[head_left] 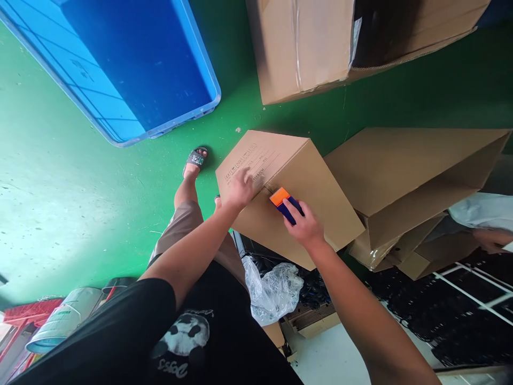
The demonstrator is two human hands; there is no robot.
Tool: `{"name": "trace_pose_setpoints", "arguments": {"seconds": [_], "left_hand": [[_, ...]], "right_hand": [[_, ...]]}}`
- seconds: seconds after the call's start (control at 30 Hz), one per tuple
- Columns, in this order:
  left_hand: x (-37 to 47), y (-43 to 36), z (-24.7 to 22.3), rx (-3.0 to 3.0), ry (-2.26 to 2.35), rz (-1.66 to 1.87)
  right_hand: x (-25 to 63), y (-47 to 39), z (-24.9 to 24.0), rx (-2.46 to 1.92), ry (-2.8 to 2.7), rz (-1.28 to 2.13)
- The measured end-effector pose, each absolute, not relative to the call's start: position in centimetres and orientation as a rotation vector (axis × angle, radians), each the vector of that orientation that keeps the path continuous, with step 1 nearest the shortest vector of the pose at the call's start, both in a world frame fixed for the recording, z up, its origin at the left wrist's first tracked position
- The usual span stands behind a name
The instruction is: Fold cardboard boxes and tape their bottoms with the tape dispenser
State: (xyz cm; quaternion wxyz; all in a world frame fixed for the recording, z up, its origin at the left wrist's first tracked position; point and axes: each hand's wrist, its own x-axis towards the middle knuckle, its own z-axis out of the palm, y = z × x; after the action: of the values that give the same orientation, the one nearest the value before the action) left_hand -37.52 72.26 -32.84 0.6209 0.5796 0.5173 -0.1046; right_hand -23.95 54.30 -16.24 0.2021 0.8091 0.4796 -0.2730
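Note:
A closed cardboard box (308, 198) stands between my hands, with print and ruled lines on its left face. My left hand (241, 190) rests on that printed face near the edge, fingers spread and holding nothing. In my right hand (306, 222) is an orange and dark blue block-shaped tool (287, 206), gripped between thumb and fingers. Its orange end lies over the box's plain face, close to the edge with a short strip at the seam. Whether it touches the cardboard I cannot tell.
A big blue plastic bin (160, 133) is at upper left, and a large taped carton (308, 53) at the top. Open cartons (404, 171) sit at right, where another person's sleeve (481, 211) shows. Clear plastic wrap (272, 294) lies below the box. Buckets (66, 321) stand lower left.

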Motion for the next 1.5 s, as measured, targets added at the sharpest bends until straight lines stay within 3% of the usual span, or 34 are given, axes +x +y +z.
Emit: {"name": "trace_pose_setpoints", "arguments": {"seconds": [0.17,0.33,0.6,0.77,1.0,1.2,1.5], "left_hand": [[-37.1,70.0,-29.5,1.476,0.76,-0.284],[-37.4,69.9,-29.4,1.662,0.768,-0.27],[-38.1,69.0,-30.6,2.061,0.863,0.043],[-40.3,64.2,-28.9,2.254,0.785,0.243],[-40.0,54.3,-28.7,2.366,0.429,-0.006],[-39.0,57.3,-30.7,2.409,0.142,-0.017],[-37.4,56.6,-30.0,2.433,0.235,-0.006]], "right_hand": [[-23.9,54.2,-16.8,2.292,1.351,-0.761],[-23.5,54.6,-17.7,2.294,1.351,-0.806],[-22.7,57.3,-18.7,2.266,1.299,-0.893],[-21.7,58.1,-17.9,2.266,1.371,-0.955],[-20.8,58.1,-18.2,2.262,1.442,-0.939],[-20.7,58.4,-17.8,2.232,1.443,-0.882],[-20.8,58.8,-15.2,2.131,1.47,-0.851]]}}
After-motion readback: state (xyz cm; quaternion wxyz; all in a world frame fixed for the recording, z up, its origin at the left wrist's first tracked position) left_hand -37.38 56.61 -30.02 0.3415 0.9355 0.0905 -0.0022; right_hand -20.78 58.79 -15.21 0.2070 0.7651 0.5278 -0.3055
